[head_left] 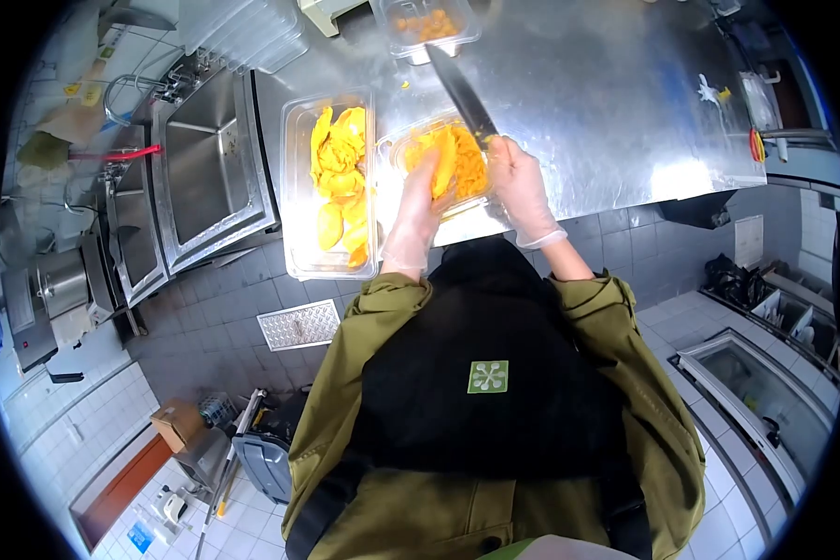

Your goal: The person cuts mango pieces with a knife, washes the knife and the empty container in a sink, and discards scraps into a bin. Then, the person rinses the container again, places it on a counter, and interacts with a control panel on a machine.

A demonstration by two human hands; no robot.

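- The left hand [418, 201], in a thin see-through glove, has its fingers closed around a long slice of orange-yellow fruit [445, 161], holding it upright.
- That slice is inside the shallow clear plastic container [389, 154], which is piled with more orange fruit pieces and stands at the near edge of the shiny steel surface [607, 93].
- The right hand [518, 182], gloved the same way, has its fingers wrapped tight around the handle of a long dark-bladed kitchen knife [462, 89].
- The blade points away from the person, slanting up and to the left over the far rim of the container, and its heel sits just beside the fruit.
- Touching the container's left side is a long rectangular clear plastic tray [294, 187] holding large yellow peeled fruit halves in a row.
- At the far edge of the surface, beyond the knife tip, stands a small clear tub [457, 33] with orange chunks in it.
- A steel sink basin [205, 163] lies to the left of the tray.
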